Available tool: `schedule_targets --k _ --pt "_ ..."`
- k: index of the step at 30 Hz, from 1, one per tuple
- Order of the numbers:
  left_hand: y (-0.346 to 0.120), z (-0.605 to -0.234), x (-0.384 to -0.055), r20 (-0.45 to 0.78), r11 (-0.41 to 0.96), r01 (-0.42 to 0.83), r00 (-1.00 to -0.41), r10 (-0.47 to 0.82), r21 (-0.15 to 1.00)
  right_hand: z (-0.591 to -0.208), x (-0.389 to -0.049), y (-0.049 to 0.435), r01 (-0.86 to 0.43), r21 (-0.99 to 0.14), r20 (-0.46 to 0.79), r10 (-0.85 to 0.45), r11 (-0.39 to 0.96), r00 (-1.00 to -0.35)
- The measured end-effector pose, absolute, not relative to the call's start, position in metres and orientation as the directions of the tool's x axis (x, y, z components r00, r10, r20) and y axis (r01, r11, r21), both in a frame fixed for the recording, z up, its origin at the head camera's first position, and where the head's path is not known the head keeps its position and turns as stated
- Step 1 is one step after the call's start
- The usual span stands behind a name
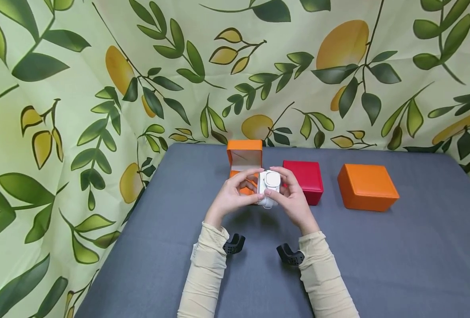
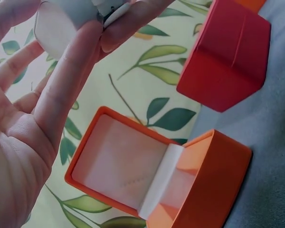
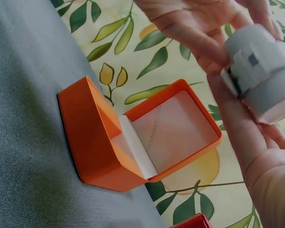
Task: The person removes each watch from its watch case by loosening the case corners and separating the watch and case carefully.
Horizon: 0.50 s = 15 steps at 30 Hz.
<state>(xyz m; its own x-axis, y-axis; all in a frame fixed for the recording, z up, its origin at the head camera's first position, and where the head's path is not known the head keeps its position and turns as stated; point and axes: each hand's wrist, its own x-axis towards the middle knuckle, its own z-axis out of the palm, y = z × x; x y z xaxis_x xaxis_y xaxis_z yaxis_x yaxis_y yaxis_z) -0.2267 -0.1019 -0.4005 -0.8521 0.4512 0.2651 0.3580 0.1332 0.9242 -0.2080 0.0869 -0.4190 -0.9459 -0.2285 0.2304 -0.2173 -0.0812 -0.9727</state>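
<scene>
Both hands hold a white watch (image 1: 272, 179) above the table, its strap wrapped round a pale watch cushion (image 3: 280, 97). My left hand (image 1: 235, 193) grips it from the left, thumb on the near side and fingers at the far edge. From the right, my right hand (image 1: 292, 198) grips it too, thumb tip beside the watch face. Just behind the hands stands an orange watch box (image 1: 244, 148) with its lid raised. Its pale lining and an unfilled recess show in the left wrist view, where the box (image 2: 213, 180) stands below the left hand (image 2: 19, 133).
A closed red box (image 1: 302, 179) stands to the right of the open one. Further right is a closed orange box (image 1: 368, 187). Grey cloth covers the table (image 1: 418, 256). A leaf-patterned cloth (image 1: 219, 66) hangs behind and to the left.
</scene>
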Motion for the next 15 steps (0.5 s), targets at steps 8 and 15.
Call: schedule_targets --k 8,15 --pt "-0.1014 -0.4030 -0.2268 0.246 0.138 0.341 -0.855 0.456 0.930 -0.4191 -0.2077 0.0879 -0.204 -0.972 0.227 -0.233 -0.121 -0.945" --pt "-0.1019 -0.4009 -0.2275 0.239 0.176 0.353 -0.854 0.463 0.919 -0.4165 -0.2084 0.0950 -0.213 -0.975 0.223 -0.253 -0.066 -0.941"
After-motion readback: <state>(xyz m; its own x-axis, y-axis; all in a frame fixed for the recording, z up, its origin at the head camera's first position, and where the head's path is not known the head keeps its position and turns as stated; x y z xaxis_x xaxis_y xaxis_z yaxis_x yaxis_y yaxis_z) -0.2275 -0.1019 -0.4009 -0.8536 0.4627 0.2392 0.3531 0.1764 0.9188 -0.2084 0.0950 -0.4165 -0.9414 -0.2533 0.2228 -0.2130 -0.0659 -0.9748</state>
